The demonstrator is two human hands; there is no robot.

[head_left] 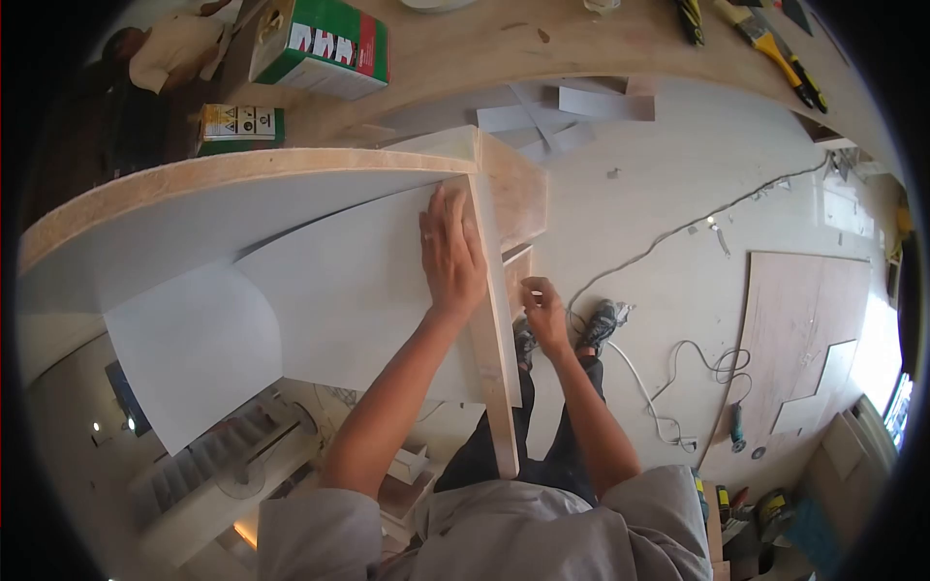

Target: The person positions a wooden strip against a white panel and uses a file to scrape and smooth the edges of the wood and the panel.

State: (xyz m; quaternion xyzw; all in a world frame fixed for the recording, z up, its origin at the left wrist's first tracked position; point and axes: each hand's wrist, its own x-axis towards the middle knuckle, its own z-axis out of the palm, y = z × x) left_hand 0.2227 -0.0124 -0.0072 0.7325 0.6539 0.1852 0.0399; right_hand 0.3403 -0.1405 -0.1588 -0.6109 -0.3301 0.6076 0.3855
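Observation:
My left hand [452, 254] lies flat on a pale grey sheet [354, 281], close to the upright wooden edge of a panel [496, 368]. The sheet rests against the inside of the panelled wooden piece, and its far left part curls away and hangs down. A long curved wooden edge [242, 160] runs above it. On the other side of the upright panel, my right hand [544, 302] is raised with its fingers bent, near a small wooden part [517, 276]. Whether anything is between those fingers is too small to tell.
Green and white cans [334, 48] and brushes [765, 48] stand or lie on a wooden table [465, 58]. A cable [668, 235] crosses the floor. At the right lie a wooden board [804, 320] and a power tool [737, 426]. Another person [174, 53] is at the upper left.

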